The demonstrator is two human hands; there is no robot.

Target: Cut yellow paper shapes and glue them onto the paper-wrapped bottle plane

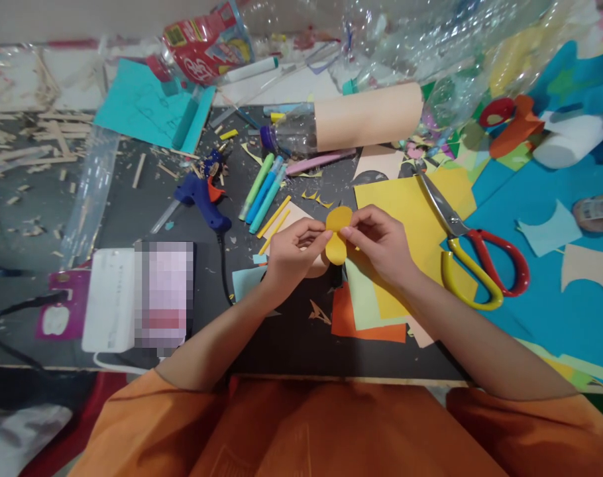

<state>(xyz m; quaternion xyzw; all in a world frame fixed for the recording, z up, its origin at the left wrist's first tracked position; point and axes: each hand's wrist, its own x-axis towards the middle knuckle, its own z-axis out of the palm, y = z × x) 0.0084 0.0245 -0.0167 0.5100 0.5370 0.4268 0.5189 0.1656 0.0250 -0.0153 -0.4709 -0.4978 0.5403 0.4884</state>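
Observation:
Between my two hands is a yellow paper cutout [337, 250] with rounded lobes at top and bottom, its narrow middle at my fingertips. My left hand [301, 246] pinches it from the left, thumb against fingers. From the right, my right hand [378, 237] grips it between thumb and forefinger. Its side parts are hidden by my fingers. Below the hands lie a small black object [336, 274], partly covered, and an orange sheet [351, 318]. Yellow paper [405, 199] is spread just beyond my right hand.
Large scissors [458, 228] with red and yellow handles rest at right. Left of my hands are a blue glue gun [202, 202] with its cord and several markers [264, 195]. A paper-wrapped bottle [368, 118] lies behind. A white power bank [110, 301] sits beside a phone [165, 291].

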